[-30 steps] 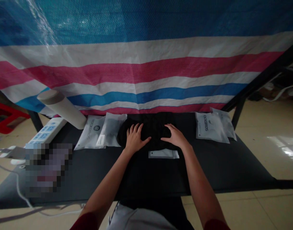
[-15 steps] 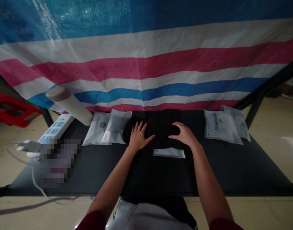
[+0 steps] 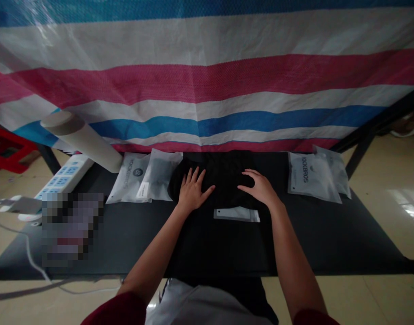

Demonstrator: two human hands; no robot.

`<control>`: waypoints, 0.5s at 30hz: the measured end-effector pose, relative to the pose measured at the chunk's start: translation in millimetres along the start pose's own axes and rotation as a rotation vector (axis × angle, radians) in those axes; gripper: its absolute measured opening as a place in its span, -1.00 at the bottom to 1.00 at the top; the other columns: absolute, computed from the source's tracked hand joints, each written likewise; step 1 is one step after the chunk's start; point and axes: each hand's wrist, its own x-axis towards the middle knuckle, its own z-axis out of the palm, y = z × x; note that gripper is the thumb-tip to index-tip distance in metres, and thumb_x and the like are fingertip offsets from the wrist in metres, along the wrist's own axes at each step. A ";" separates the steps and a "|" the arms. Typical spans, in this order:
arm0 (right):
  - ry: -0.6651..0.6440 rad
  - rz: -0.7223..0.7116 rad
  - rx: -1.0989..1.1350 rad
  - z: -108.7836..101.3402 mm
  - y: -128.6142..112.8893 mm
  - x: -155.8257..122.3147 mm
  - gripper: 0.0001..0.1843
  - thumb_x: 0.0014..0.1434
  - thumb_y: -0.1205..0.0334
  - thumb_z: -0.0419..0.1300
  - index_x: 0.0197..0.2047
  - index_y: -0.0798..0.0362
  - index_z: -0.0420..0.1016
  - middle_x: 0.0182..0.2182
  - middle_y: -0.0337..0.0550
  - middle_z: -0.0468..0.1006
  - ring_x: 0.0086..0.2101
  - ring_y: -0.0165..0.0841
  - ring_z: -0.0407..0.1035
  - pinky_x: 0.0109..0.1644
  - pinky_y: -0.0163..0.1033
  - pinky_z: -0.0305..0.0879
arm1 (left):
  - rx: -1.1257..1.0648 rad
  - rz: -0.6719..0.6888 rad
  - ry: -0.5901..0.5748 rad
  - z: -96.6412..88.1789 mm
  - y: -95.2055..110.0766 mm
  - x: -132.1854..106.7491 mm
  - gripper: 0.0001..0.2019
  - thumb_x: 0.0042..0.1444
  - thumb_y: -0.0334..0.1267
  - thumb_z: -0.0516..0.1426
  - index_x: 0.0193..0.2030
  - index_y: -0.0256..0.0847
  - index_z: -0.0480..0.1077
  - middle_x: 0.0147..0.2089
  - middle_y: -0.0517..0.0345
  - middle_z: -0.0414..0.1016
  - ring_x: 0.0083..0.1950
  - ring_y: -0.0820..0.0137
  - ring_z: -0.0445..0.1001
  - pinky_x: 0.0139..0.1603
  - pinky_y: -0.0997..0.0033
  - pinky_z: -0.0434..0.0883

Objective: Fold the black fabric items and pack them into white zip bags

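Note:
A black garment (image 3: 223, 174) lies bunched at the back middle of the dark table (image 3: 328, 234). My left hand (image 3: 192, 192) rests flat on its left part, fingers spread. On the garment's right part lies my right hand (image 3: 261, 187), fingers stretched out and palm down. A small clear plastic bag (image 3: 236, 214) lies flat on the table just in front of the garment, between my wrists. Neither hand grips anything.
Clear printed packing bags lie at the left (image 3: 144, 180) and at the right (image 3: 315, 178) of the garment. A cardboard tube (image 3: 81, 140) leans at the back left above a white power strip (image 3: 62, 178). A striped tarp (image 3: 207, 81) hangs behind the table.
My hands stay flat on the black garment with only slight shifts. The view has tilted and drifted a little.

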 end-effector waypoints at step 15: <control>0.520 0.186 0.096 -9.8 46.1 9.5 -0.58 0.18 -0.04 0.16 -0.01 0.04 0.51 -0.06 0.05 0.55 -0.05 -0.14 0.43 0.07 0.06 0.35 | -0.232 0.031 0.211 -13.0 -4.0 2.6 -0.61 0.27 -0.05 0.07 0.14 -0.20 0.38 0.22 -0.04 0.39 0.34 0.09 0.23 0.31 0.00 0.22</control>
